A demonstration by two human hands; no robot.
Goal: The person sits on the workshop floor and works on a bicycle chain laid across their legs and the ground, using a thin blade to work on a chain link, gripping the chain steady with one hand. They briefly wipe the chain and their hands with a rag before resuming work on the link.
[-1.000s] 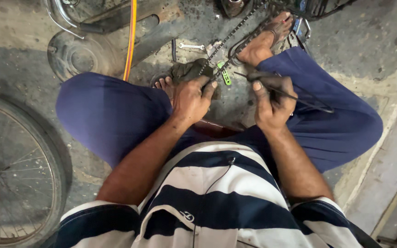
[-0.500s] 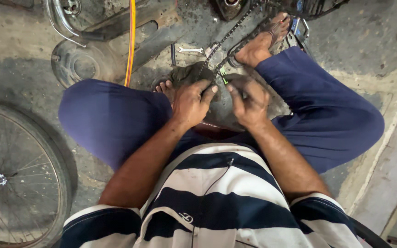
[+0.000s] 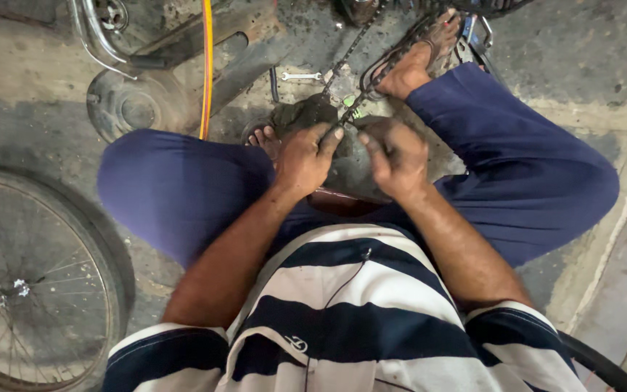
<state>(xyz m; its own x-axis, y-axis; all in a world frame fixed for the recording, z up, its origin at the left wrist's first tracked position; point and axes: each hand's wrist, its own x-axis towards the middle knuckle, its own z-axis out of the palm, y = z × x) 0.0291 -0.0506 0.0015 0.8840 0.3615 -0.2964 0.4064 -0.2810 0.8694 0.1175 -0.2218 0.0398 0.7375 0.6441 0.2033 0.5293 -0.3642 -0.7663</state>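
Note:
I sit on the floor with my knees spread. A greasy bicycle chain (image 3: 357,43) runs from the top of the view down to a dark grey lump (image 3: 350,170) between my feet. My left hand (image 3: 305,158) pinches the chain's near end over the lump. My right hand (image 3: 395,156) is right beside it, its fingers curled on the same end of the chain. A small green piece (image 3: 348,101) lies by the chain, just beyond my fingertips.
A spoked bicycle wheel (image 3: 38,290) lies at the left. A small spanner (image 3: 301,75) rests on the floor beyond the lump. An orange tube (image 3: 207,65), a round metal cover (image 3: 128,109) and a rusty frame part (image 3: 183,43) lie at the upper left.
My right hand, which held a dark tool out to the right a second ago, has moved left to the chain end beside my left hand. The tool is no longer in view.

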